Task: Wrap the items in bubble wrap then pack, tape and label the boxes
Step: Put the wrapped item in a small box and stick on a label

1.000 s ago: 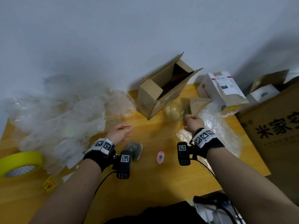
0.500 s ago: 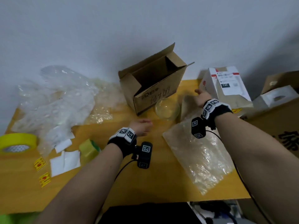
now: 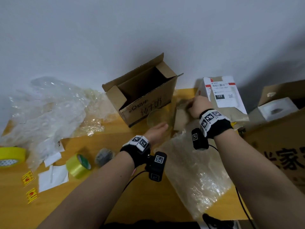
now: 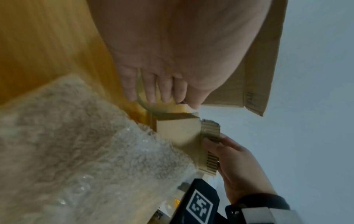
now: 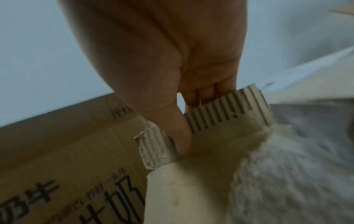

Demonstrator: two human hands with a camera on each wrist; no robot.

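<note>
Now left hand (image 3: 156, 132) at glass bowl (image 3: 156, 119), nearer

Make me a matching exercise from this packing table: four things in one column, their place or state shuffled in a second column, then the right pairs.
Things
1. open cardboard box
2. glass bowl
3. corrugated cardboard piece
4. yellow tape roll

Places or states
A. pinched by the right hand
B. at the table's far left edge
C. under the left hand's fingertips
D. flaps up, handwriting on its front

Pairs: 1-D, 2-C, 3-A, 4-B
</note>
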